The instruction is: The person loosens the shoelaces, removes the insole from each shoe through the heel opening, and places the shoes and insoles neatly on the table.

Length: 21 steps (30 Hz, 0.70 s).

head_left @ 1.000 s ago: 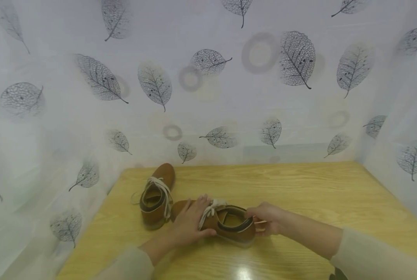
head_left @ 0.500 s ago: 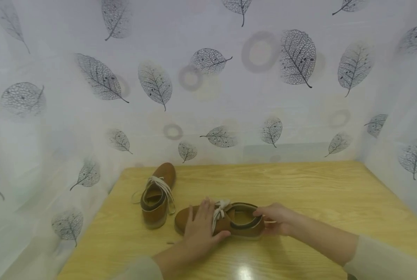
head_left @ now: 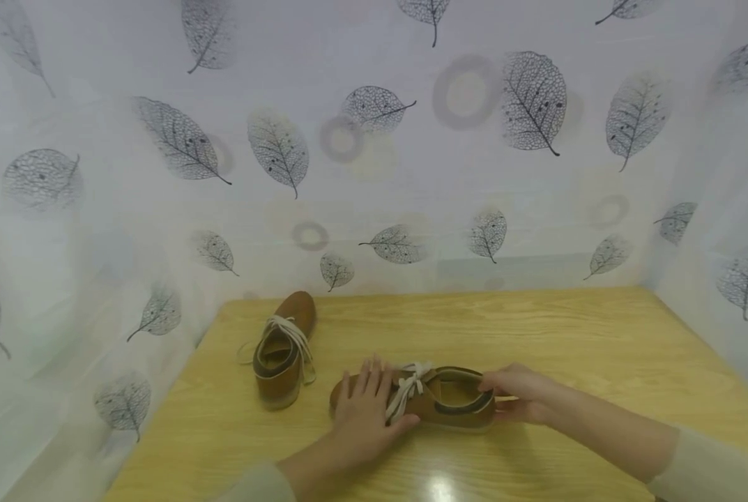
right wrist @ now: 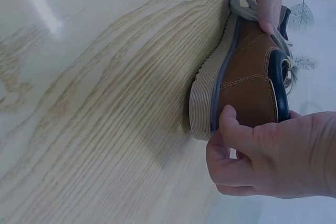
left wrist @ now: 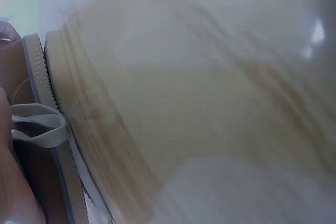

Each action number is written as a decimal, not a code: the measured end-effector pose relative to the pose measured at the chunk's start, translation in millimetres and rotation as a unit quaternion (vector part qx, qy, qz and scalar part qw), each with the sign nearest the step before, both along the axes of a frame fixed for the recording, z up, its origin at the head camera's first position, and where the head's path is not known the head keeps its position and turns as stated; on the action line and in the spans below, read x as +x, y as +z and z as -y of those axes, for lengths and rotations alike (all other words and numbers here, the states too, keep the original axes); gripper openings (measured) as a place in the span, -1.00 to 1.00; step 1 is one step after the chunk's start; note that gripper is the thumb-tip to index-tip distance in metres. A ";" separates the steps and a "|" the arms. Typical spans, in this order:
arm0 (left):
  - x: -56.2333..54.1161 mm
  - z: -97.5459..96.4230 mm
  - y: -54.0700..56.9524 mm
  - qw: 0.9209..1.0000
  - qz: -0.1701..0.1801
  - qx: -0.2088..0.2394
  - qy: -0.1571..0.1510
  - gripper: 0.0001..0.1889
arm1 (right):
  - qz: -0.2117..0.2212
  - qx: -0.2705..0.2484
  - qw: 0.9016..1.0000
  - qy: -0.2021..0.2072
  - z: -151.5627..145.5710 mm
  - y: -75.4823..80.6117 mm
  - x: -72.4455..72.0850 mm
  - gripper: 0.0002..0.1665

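A brown lace-up shoe (head_left: 433, 413) with its pale laces tied in a bow lies sideways at the front middle of the table, toe to the left. Across its toe, my left hand (head_left: 362, 420) rests with fingers extended and spread. My right hand (head_left: 523, 392) grips the heel end, thumb over the dark collar and fingers behind the heel. In the right wrist view, the curled fingers of the right hand (right wrist: 262, 153) press the heel beside the ribbed sole (right wrist: 207, 95). Part of the toe is hidden under the left hand. A loop of lace (left wrist: 44, 124) sticks out over the sole in the left wrist view.
A matching brown shoe (head_left: 278, 383) stands to the left, toe pointing away, its laces (head_left: 295, 335) hanging loose. Both are on a wood-grain table (head_left: 537, 321). A white leaf-patterned curtain (head_left: 411, 188) encloses the back and sides.
The shoe under my hands has slid to the right along the table, and both hands have moved right with it. The other shoe stays where it was.
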<state>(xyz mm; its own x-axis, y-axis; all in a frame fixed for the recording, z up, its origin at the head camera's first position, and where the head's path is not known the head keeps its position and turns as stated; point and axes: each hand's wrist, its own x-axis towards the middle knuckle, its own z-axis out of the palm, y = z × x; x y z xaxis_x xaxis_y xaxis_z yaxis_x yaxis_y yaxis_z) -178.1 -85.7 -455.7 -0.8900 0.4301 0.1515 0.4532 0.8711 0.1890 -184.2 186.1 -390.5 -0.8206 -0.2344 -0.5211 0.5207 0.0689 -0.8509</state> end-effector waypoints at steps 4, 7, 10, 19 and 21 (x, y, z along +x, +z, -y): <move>3.2 -7.5 -2.0 1.000 -0.002 0.002 0.002 -0.01 | 0.005 -0.003 1.000 -0.021 -4.1 2.3 4.2 -0.83; 4.8 -12.0 -5.1 1.000 -0.012 -0.008 0.004 0.00 | 0.004 -0.005 1.000 -0.020 -8.4 1.6 6.0 -0.87; 7.1 -16.6 -5.9 1.000 -0.019 -0.018 0.004 0.01 | 0.002 -0.009 1.000 -0.019 -13.8 0.5 7.9 -0.89; 14.1 -25.3 -1.7 1.000 -0.007 -0.013 -0.009 -0.03 | 0.003 -0.016 1.000 -0.002 -29.0 -0.2 12.4 -0.93; 15.2 -25.9 -1.3 1.000 -0.009 -0.013 -0.014 -0.05 | 0.004 -0.013 1.000 0.000 -30.3 -0.1 13.3 -0.92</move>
